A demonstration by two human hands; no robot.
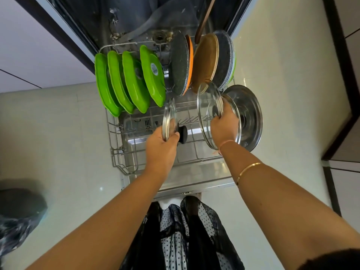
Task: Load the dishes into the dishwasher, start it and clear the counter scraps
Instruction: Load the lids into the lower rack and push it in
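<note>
Glass lid with black knob (169, 117): I hold it on edge in my left hand (160, 151), with fingers and thumb clamped on its lower rim. It is over the front half of the lower rack (116, 145). The knob faces right, and the lid's far face is not visible.

Second glass lid (208, 106): also upright, near the rack's right side, with the fingers of my right hand (224, 129) curled round its rim. Another clear rim shows just behind that hand. I cannot tell whether it is a separate lid, or whether I grip it too.

Steel lid (251, 106): stands on edge at the rack's right end, partly covered by my hand and the glass.

Four green plates (134, 82): stand upright in a row at the rack's back left.

Pans (205, 61): stand on edge at the back right and overlap, so each hides part of the next. One brown handle runs out of the top of the frame.

Dishwasher door (194, 176): lies open under the rack.

Dark object (19, 209): on the floor at the left edge, blurred and cut off. I cannot identify it.
</note>
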